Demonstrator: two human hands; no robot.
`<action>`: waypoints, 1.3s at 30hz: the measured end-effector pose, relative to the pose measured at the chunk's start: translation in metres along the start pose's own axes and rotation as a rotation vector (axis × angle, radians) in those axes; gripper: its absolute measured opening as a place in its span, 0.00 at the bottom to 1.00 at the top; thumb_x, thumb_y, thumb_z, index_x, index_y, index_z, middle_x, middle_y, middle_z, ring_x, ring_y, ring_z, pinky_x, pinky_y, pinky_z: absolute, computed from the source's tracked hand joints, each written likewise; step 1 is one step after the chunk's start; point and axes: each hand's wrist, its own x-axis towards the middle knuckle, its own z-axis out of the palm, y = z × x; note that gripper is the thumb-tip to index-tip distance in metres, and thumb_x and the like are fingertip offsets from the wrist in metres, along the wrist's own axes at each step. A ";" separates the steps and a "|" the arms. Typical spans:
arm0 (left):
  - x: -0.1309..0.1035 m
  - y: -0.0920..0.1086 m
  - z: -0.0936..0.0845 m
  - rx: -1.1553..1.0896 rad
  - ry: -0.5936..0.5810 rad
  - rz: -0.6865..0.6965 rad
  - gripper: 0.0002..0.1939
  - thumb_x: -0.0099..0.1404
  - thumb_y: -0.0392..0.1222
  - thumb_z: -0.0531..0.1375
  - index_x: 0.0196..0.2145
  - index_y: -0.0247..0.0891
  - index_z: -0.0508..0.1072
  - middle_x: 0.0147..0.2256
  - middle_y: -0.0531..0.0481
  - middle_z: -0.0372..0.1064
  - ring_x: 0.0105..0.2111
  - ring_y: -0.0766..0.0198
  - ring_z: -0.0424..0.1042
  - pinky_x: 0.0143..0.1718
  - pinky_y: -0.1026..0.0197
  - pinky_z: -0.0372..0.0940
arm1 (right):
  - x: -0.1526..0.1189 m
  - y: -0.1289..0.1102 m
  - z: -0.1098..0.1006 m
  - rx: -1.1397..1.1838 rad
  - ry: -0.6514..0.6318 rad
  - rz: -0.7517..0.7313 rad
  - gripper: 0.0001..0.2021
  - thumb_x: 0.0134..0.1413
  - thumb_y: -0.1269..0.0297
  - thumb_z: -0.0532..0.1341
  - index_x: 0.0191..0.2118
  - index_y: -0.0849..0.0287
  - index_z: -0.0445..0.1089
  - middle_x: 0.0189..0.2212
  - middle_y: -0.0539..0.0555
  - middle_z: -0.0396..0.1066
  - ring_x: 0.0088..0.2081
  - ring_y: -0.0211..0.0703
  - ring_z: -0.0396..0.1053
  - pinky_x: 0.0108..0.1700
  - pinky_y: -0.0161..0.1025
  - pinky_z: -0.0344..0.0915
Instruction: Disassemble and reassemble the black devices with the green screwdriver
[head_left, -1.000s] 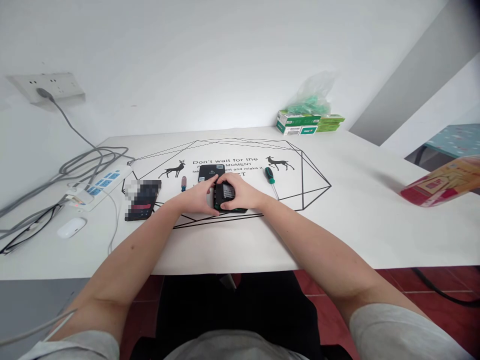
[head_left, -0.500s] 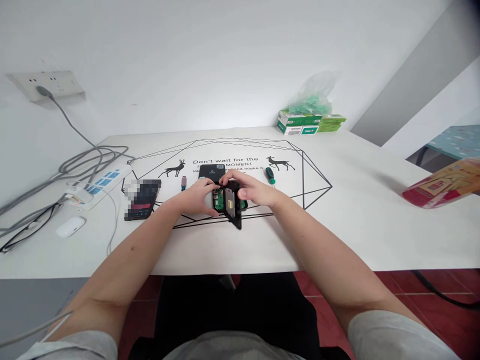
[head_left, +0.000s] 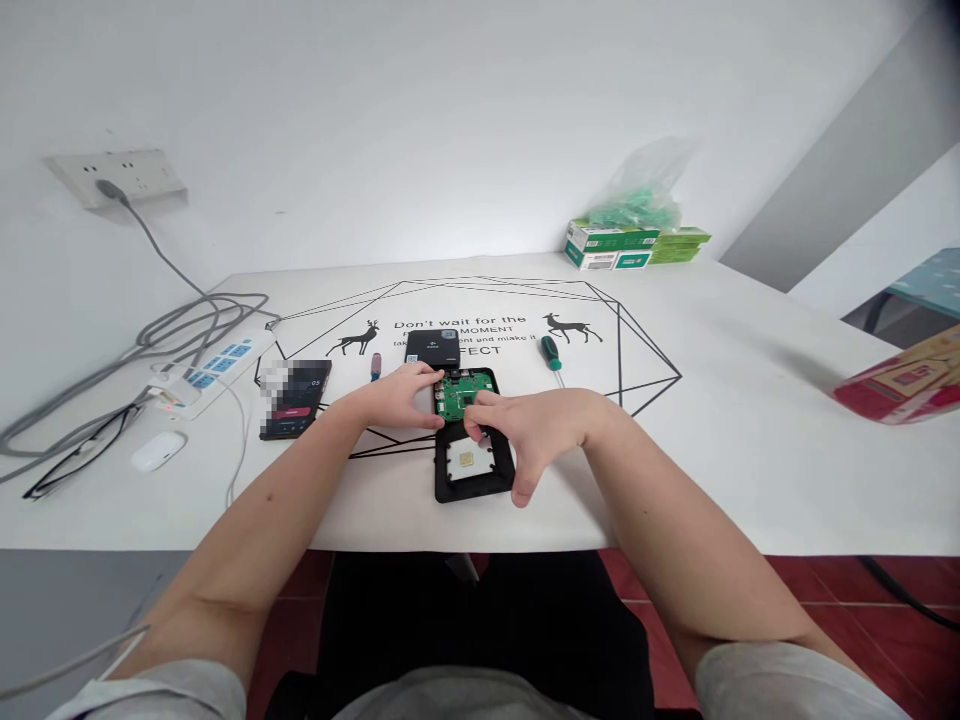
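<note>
A black casing half with a green circuit board (head_left: 466,390) lies on the table in front of me. Directly below it, toward me, the other black casing half (head_left: 472,490) lies flat, inner side up, with a silvery plate and a small yellowish square. My left hand (head_left: 405,396) grips the left edge of the circuit board half between thumb and fingers. Over the right side of both halves is my right hand (head_left: 529,425), its thumb and fingers spread, fingertips near the board's lower edge. A black box-like device (head_left: 433,349) sits just behind the board.
A green-handled screwdriver (head_left: 551,354) lies right, a smaller screwdriver (head_left: 376,366) left. Further left are a phone (head_left: 300,398), a power strip (head_left: 232,365), cables, glasses and a white case (head_left: 158,452). Green boxes (head_left: 611,246) stand at the back; a red package (head_left: 900,385) is far right.
The casing half that was held upright over the board now lies flat below it, and the board is uncovered. My right hand has let go of it and opened. The view has shifted slightly.
</note>
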 end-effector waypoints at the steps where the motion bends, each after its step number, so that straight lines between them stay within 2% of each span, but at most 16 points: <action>1: 0.000 0.000 0.000 0.008 0.005 -0.003 0.55 0.63 0.72 0.64 0.78 0.40 0.59 0.73 0.38 0.57 0.73 0.39 0.58 0.73 0.45 0.57 | 0.002 0.000 0.001 -0.011 -0.017 0.014 0.38 0.31 0.50 0.79 0.48 0.51 0.61 0.50 0.50 0.61 0.38 0.44 0.65 0.38 0.42 0.63; 4: 0.000 -0.002 0.001 0.012 0.023 0.006 0.55 0.63 0.72 0.66 0.78 0.40 0.60 0.73 0.37 0.59 0.72 0.38 0.59 0.72 0.45 0.58 | 0.009 0.002 0.006 -0.028 -0.005 0.035 0.37 0.29 0.51 0.80 0.45 0.51 0.63 0.48 0.50 0.65 0.38 0.46 0.68 0.36 0.41 0.61; 9: 0.000 -0.005 0.002 -0.007 0.048 0.022 0.53 0.63 0.72 0.66 0.76 0.41 0.64 0.72 0.37 0.61 0.71 0.38 0.62 0.71 0.44 0.61 | 0.016 0.007 0.012 -0.064 0.141 -0.012 0.27 0.32 0.61 0.80 0.39 0.51 0.68 0.40 0.49 0.72 0.37 0.48 0.69 0.33 0.42 0.60; 13: 0.000 -0.006 0.002 -0.019 0.072 0.039 0.51 0.62 0.72 0.67 0.75 0.44 0.65 0.70 0.39 0.64 0.68 0.39 0.65 0.69 0.44 0.64 | 0.016 0.009 0.014 -0.088 0.197 -0.056 0.24 0.33 0.63 0.80 0.38 0.51 0.70 0.38 0.49 0.74 0.35 0.46 0.69 0.31 0.42 0.60; 17: 0.000 -0.006 0.002 0.008 0.053 0.036 0.51 0.64 0.72 0.65 0.76 0.43 0.63 0.71 0.38 0.62 0.69 0.40 0.64 0.68 0.45 0.64 | 0.014 0.010 0.015 -0.080 0.261 -0.015 0.19 0.35 0.71 0.74 0.34 0.51 0.67 0.34 0.48 0.74 0.29 0.43 0.65 0.28 0.42 0.56; 19: 0.000 -0.005 0.002 0.020 0.040 0.032 0.52 0.65 0.72 0.64 0.77 0.41 0.62 0.71 0.38 0.61 0.70 0.40 0.63 0.69 0.46 0.62 | 0.014 0.010 0.013 -0.092 0.252 0.009 0.18 0.38 0.71 0.72 0.34 0.51 0.66 0.32 0.48 0.73 0.28 0.43 0.64 0.28 0.42 0.54; 21: 0.000 -0.005 0.002 0.023 0.037 0.025 0.53 0.65 0.72 0.64 0.77 0.39 0.62 0.71 0.36 0.61 0.70 0.39 0.62 0.70 0.46 0.61 | 0.017 0.011 0.011 -0.097 0.262 -0.014 0.14 0.45 0.67 0.72 0.35 0.52 0.67 0.33 0.49 0.73 0.29 0.43 0.65 0.30 0.42 0.55; 23: 0.001 -0.005 0.002 0.016 0.045 0.025 0.52 0.64 0.71 0.65 0.76 0.38 0.62 0.71 0.36 0.62 0.70 0.39 0.63 0.69 0.45 0.62 | 0.025 0.011 0.009 -0.097 0.359 -0.062 0.08 0.56 0.63 0.68 0.36 0.53 0.68 0.35 0.51 0.74 0.32 0.44 0.67 0.32 0.42 0.57; 24: 0.001 -0.005 0.003 0.010 0.052 0.031 0.51 0.64 0.70 0.65 0.76 0.39 0.63 0.70 0.36 0.62 0.70 0.39 0.63 0.69 0.44 0.62 | 0.032 0.013 0.009 -0.101 0.453 -0.071 0.05 0.60 0.63 0.66 0.37 0.54 0.69 0.35 0.52 0.75 0.33 0.44 0.67 0.34 0.42 0.57; 26: 0.002 -0.005 0.003 -0.005 0.072 0.051 0.49 0.64 0.69 0.66 0.74 0.42 0.65 0.68 0.37 0.65 0.69 0.39 0.64 0.68 0.44 0.63 | 0.048 0.017 0.012 -0.134 0.644 -0.040 0.03 0.64 0.64 0.64 0.40 0.56 0.72 0.40 0.57 0.77 0.39 0.48 0.70 0.38 0.43 0.59; 28: 0.003 -0.006 0.003 -0.020 0.092 0.077 0.46 0.64 0.69 0.67 0.72 0.43 0.67 0.66 0.39 0.68 0.67 0.40 0.66 0.68 0.43 0.63 | 0.065 0.022 0.016 -0.113 0.741 -0.057 0.05 0.66 0.66 0.63 0.45 0.58 0.74 0.48 0.60 0.78 0.46 0.50 0.73 0.44 0.43 0.63; 31: 0.004 -0.005 0.003 -0.029 0.108 0.092 0.41 0.65 0.68 0.67 0.68 0.44 0.70 0.63 0.40 0.70 0.65 0.41 0.67 0.66 0.44 0.65 | 0.088 0.028 0.019 -0.063 0.720 -0.062 0.04 0.65 0.69 0.64 0.43 0.59 0.76 0.49 0.60 0.78 0.47 0.48 0.74 0.48 0.41 0.66; 39: 0.005 -0.002 0.002 -0.039 0.126 0.081 0.35 0.61 0.66 0.69 0.59 0.45 0.75 0.56 0.43 0.73 0.59 0.42 0.71 0.61 0.45 0.68 | 0.109 0.025 0.005 -0.039 0.682 -0.010 0.02 0.52 0.71 0.69 0.32 0.57 0.79 0.35 0.55 0.82 0.37 0.47 0.75 0.40 0.40 0.64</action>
